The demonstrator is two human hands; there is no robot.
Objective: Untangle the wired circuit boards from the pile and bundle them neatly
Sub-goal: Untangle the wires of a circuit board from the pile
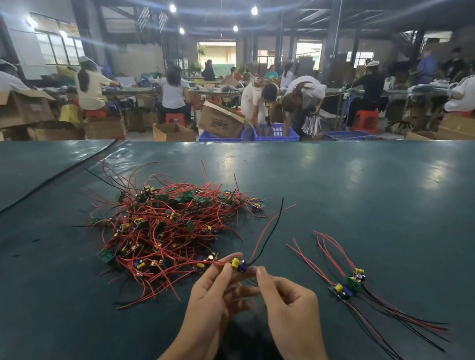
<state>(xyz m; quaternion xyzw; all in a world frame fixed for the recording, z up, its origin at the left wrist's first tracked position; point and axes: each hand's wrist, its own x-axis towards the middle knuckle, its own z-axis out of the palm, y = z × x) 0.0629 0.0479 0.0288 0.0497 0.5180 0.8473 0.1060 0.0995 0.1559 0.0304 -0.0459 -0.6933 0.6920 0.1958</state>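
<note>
Sitting left of centre on the green table mat: the pile of red-wired boards. There is bare mat left of it up to a raised seam, and open mat beyond it to the far edge. Just below-right of the pile, the left hand pinches one wired board at its fingertips, with a red lead running back into the pile. The right hand is beside it, index tip at the board and other fingers curled; can't tell if it grips anything. Further right, well apart from the pile, two separated boards lie touching, leads trailing toward the near edge.
</note>
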